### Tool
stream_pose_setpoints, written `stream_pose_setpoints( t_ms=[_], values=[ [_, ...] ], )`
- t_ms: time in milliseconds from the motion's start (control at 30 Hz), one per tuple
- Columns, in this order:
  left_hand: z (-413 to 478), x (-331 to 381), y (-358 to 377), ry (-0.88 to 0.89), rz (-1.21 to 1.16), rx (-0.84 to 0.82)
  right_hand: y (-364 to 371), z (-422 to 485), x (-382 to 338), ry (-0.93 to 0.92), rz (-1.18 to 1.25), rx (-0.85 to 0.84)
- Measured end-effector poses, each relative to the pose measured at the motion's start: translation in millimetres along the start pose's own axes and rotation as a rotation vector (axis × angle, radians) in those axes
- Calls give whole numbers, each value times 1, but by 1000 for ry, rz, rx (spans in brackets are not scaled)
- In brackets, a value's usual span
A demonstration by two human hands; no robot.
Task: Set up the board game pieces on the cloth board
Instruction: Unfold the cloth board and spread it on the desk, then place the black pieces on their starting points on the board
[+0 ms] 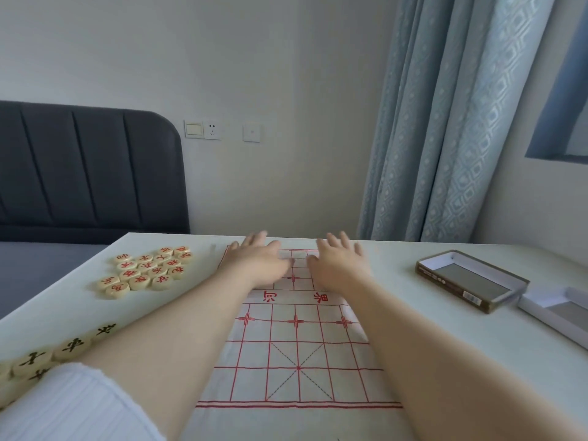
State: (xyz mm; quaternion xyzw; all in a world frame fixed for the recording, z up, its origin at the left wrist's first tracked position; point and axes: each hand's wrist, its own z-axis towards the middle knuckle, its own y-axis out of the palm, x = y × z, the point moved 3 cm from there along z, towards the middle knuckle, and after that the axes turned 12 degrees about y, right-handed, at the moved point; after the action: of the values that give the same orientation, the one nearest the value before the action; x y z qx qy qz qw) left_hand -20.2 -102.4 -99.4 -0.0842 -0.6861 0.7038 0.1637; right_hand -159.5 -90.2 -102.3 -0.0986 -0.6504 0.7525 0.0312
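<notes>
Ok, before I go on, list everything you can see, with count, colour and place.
cloth board: one, white with red grid, table centre.
red-lettered pieces: cluster of roughly sixteen, cream, table's far left, off the board.
black-lettered pieces: several, cream, near left edge, partly hidden.
box tray: one, brown, empty, right.
white tray: one, far right, cut off.
table: one, white.
headboard: one, dark grey, left.
curtain: one, pale blue, right.
left hand: flat on the board's far end.
right hand: flat beside it.
</notes>
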Motion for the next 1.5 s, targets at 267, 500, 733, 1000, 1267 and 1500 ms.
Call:
stream_pose_setpoints(
  t_ms=[267,500,733,1000,1267,1500],
  values=[
    [-1,-13,13,-55,-30,-48,18,13,-5,86,60,-182],
    [-6,-29,6,-137,-49,-137,10,12,33,240,-3,-183],
    [-40,-5,-14,9,-51,44,-12,-31,11,99,116,-123],
    [-128,51,9,10,8,22,-11,-115,5,3,106,-218],
    [-153,55,7,-36,-111,80,-20,-154,27,67,84,-137],
    [-187,52,-10,28,-55,222,-34,-189,-12,-28,192,-153]
  ],
)
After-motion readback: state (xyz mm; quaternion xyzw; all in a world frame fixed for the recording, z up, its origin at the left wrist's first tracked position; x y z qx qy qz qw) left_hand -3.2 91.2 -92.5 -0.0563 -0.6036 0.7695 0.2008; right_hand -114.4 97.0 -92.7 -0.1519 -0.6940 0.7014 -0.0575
